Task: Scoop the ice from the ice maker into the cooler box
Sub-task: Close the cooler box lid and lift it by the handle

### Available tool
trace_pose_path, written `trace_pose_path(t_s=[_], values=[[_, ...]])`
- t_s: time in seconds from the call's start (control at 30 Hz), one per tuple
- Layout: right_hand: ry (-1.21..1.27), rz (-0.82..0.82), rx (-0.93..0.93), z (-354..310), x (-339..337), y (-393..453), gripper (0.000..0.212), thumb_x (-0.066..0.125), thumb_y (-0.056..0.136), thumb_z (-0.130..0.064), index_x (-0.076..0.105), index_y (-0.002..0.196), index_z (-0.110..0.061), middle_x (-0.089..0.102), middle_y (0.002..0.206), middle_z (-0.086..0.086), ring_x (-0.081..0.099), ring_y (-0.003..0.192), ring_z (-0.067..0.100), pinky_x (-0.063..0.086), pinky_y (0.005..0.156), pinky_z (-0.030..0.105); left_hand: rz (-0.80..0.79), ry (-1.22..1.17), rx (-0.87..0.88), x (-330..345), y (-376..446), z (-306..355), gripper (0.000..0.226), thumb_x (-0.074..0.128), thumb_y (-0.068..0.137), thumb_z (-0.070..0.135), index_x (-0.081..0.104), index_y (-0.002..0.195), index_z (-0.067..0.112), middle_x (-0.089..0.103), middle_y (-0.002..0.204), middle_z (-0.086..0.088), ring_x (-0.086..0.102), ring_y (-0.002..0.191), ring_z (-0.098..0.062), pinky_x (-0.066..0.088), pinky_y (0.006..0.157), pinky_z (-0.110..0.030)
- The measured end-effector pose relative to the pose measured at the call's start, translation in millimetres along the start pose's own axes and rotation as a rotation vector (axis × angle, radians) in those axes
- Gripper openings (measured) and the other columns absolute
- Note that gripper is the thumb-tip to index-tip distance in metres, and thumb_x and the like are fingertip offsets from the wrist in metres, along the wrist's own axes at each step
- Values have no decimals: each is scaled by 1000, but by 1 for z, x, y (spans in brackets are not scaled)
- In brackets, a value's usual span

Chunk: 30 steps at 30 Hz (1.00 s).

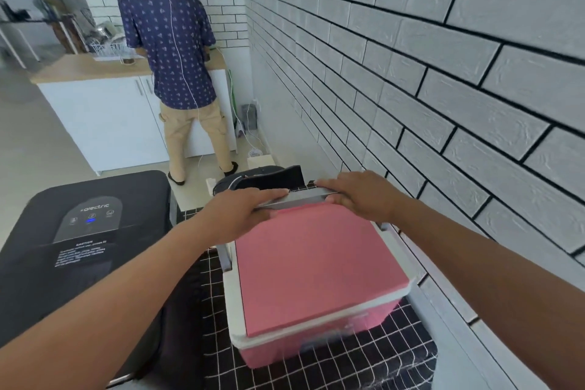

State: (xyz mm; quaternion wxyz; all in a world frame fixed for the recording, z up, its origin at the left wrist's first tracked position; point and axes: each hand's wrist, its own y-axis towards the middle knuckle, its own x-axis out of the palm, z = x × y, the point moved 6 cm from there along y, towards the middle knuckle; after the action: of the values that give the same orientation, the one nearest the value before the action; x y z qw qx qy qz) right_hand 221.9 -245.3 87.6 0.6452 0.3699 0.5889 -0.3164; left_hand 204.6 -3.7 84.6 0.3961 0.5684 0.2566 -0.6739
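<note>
— Head view showed how many boxes?
— One pink cooler box, lid closed, contents hidden, beside one black ice maker on the checked cloth.
— Hands?
— Two: left hand and right hand, fingers curled on its grey handle.

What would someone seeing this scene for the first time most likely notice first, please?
Probably the pink cooler box, lid closed, on the black grid-patterned cloth in the middle, with the left hand and right hand both gripping the grey handle at its far edge. Next, the black ice maker to its left, a blue light on its panel. Further back, another person stands at a white counter, facing away.
</note>
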Motion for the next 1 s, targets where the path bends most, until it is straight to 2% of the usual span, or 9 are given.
trace_pose_path(t_s=[0.13,0.23,0.3,0.5,0.63,0.7,0.77,0.9,1.0], values=[[-21,10,-2,-8,-7,-18,50,33,94,-60,38,140,-41,56,101,-9,57,93,14,30,68,26,-17,-58,33,3,-7,5,52,43,93,61,29,143,55,58,130,16,54,117,-8,43,91,-26],[32,-65,40,-18,-16,-32,50,38,94,-59,35,142,-43,53,106,-11,54,89,8,33,67,27,-48,-103,82,-1,-10,11,51,47,93,59,33,142,53,57,132,16,52,119,-7,41,95,-26],[52,-71,95,-25,-20,-46,50,38,94,-60,34,141,-46,54,107,-11,57,91,11,35,68,27,-62,-109,114,-7,-13,14,50,49,93,58,35,141,54,56,131,17,52,119,-6,41,98,-29],[29,21,267,-51,-58,-89,51,33,90,-68,33,138,-50,59,108,-10,61,95,12,39,71,27,-57,-135,274,-49,-14,31,47,51,90,60,39,136,59,59,125,18,52,106,-2,41,91,-24],[20,97,399,-73,-101,-125,50,30,90,-67,35,136,-49,60,112,-15,60,98,8,38,75,25,-58,-196,390,-86,-9,51,47,54,80,69,45,126,64,59,132,18,54,117,-6,43,102,-39],[16,127,451,-86,-121,-147,45,30,91,-65,37,133,-50,61,110,-15,59,96,8,39,74,25,-53,-188,468,-101,-9,67,43,52,77,73,43,119,71,59,132,20,54,117,-5,44,102,-41],[25,156,503,-100,-137,-168,43,29,90,-68,39,127,-51,61,102,-18,58,91,6,39,70,23,-67,-197,518,-112,-9,83,42,55,78,73,45,118,72,57,131,25,54,116,-1,45,101,-38],[-10,174,603,-125,-159,-210,46,25,87,-73,42,123,-50,58,98,-20,57,90,6,39,70,26,-128,-278,603,-126,-16,119,47,57,69,79,49,115,72,50,118,48,48,110,19,43,98,-23],[-51,178,665,-141,-171,-242,51,24,86,-75,44,125,-48,62,100,-16,58,91,8,40,70,29,-172,-332,676,-129,-26,149,46,63,70,74,52,114,70,50,116,51,47,109,23,41,96,-19]])
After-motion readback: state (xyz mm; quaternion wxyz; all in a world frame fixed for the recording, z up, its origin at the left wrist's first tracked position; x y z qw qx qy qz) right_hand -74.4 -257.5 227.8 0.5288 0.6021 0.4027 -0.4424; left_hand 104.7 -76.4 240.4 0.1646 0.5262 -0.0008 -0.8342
